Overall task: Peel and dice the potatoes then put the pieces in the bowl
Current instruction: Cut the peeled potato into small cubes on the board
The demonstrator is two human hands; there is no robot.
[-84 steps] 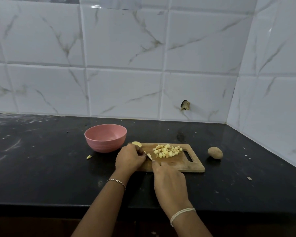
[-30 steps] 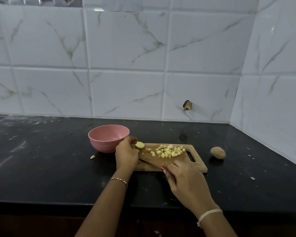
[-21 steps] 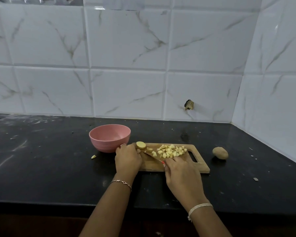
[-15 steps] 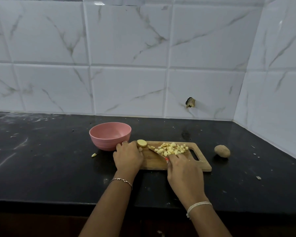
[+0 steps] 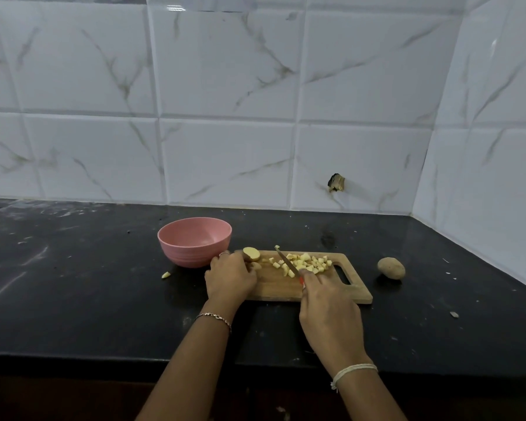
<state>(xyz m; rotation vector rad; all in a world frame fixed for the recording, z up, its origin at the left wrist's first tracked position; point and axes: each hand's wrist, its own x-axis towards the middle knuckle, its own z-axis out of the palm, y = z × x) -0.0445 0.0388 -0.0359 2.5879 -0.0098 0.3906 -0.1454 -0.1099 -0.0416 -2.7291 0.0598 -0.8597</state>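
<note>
Head view: the right hand (image 5: 328,308) is closed round the knife (image 5: 287,262) handle, with the blade laid against the diced pieces (image 5: 304,264) heaped toward the cutting board's (image 5: 274,291) handle end. The left hand (image 5: 230,279) rests at the board's left end, fingers curled beside an uncut potato chunk (image 5: 251,253); a grip cannot be confirmed. The bowl (image 5: 176,256), just off the board's back-left corner, appears empty. One unpeeled whole potato (image 5: 391,268) lies beyond the board's right end. Estimate: under halfway. Open counter (image 5: 73,299) lies to the left; the tiled wall (image 5: 483,147) closes off the right.
</note>
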